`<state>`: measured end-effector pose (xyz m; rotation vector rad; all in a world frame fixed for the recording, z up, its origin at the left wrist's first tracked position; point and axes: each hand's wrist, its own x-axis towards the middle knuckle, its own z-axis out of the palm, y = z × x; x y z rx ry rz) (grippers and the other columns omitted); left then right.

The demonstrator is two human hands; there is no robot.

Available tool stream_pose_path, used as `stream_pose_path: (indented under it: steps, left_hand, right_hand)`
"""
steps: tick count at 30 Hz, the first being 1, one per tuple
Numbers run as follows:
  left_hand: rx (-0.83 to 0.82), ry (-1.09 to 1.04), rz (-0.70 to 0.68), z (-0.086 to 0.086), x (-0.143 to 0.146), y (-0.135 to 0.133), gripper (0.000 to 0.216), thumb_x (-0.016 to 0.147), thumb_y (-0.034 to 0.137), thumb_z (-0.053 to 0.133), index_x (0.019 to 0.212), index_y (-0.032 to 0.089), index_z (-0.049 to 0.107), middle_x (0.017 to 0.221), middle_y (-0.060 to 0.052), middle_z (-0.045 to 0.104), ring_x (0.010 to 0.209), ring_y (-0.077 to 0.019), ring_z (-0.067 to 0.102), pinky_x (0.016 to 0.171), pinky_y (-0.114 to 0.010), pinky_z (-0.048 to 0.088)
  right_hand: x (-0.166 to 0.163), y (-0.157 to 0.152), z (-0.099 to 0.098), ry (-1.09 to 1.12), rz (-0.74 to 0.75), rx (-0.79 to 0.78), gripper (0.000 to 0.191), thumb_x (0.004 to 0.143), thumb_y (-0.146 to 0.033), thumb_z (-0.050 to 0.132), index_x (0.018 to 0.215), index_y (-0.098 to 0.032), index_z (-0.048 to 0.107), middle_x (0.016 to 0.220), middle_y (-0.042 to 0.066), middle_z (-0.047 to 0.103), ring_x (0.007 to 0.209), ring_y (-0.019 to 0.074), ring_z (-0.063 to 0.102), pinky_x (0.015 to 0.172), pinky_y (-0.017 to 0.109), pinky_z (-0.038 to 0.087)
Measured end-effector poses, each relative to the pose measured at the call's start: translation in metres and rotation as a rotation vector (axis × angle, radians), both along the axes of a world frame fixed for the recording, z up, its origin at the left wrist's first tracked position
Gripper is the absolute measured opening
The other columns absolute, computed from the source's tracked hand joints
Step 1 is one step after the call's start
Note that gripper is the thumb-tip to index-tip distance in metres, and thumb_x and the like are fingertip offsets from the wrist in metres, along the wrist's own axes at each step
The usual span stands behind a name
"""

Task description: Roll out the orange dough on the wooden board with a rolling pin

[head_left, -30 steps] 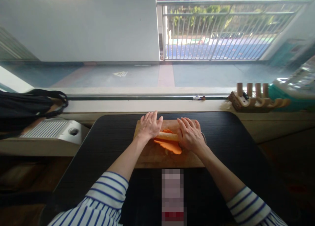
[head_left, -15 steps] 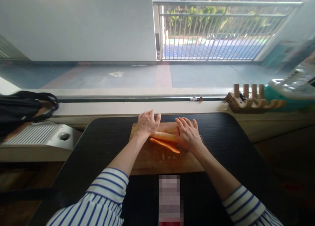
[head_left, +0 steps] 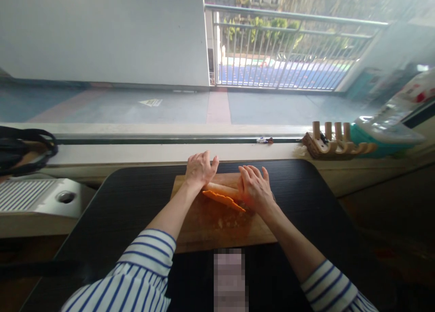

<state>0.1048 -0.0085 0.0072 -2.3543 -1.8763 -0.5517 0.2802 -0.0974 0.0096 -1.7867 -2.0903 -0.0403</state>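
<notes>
On a wooden cutting board [head_left: 204, 232] lies a pale rolling pin [head_left: 222, 190], set crosswise and slanting slightly down to the right. Against its near side shows a thin orange sheet of dough [head_left: 224, 199] with a ragged edge. My left hand [head_left: 201, 168] bears down on the pin's left end, fingers bent forward over it and thumb held apart. Over the right end lies my right hand [head_left: 255, 185], its fingers curved across the pin. Both ends of the pin are hidden under my hands, as is part of the dough. Small crumbs [head_left: 228, 222] speckle the board.
The board rests on a black table [head_left: 125, 203] pushed against a white windowsill [head_left: 152, 154]. On the sill's right stand a wooden holder with pegs [head_left: 335, 142] and a teal container [head_left: 384, 137]. A black bag [head_left: 23, 146] and a white slatted unit [head_left: 37, 198] are at left.
The view has tilted and shifted, so table and hands appear slightly further left. Both hands stay on the rolling pin. The dough's visible strip looks more ragged along its edge.
</notes>
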Motion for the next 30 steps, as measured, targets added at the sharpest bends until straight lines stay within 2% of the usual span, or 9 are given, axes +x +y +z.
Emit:
stream_pose_path:
  steps: [14,21,25,30]
  left_hand:
    - [-0.038,0.009,-0.012,0.003,-0.008,-0.025,0.044,0.094,0.043,0.028,0.107,0.016,0.06,0.103,-0.012,0.069,0.101,-0.0253,0.061,0.092,-0.039,0.04]
    - [-0.103,0.055,-0.02,0.005,-0.017,-0.049,0.05,0.094,0.046,0.026,0.12,0.017,0.056,0.127,-0.012,0.06,0.12,-0.0249,0.05,0.101,-0.042,0.035]
    - [-0.143,0.078,0.013,0.005,-0.022,-0.067,0.05,0.094,0.046,0.025,0.124,0.02,0.055,0.13,-0.01,0.058,0.125,-0.0247,0.046,0.104,-0.044,0.033]
    - [-0.117,0.103,0.023,0.001,-0.027,-0.086,0.049,0.094,0.046,0.023,0.123,0.023,0.056,0.129,-0.008,0.059,0.124,-0.0231,0.046,0.106,-0.042,0.03]
  right_hand:
    - [-0.007,-0.019,0.0,-0.079,0.017,-0.015,0.04,0.094,-0.028,0.034,0.128,-0.018,0.052,0.132,0.012,0.056,0.124,0.0252,0.044,0.107,0.051,0.02]
    - [-0.011,-0.035,-0.005,-0.141,0.035,0.015,0.046,0.096,-0.037,0.031,0.135,-0.016,0.046,0.141,0.014,0.046,0.132,0.0272,0.035,0.109,0.053,0.017]
    - [-0.012,-0.047,-0.007,-0.158,0.084,0.034,0.048,0.097,-0.039,0.03,0.136,-0.015,0.044,0.144,0.015,0.042,0.136,0.0265,0.031,0.11,0.053,0.016]
    - [-0.013,-0.062,-0.007,-0.165,0.143,0.049,0.048,0.097,-0.037,0.032,0.139,-0.016,0.043,0.147,0.015,0.038,0.137,0.0266,0.029,0.111,0.053,0.014]
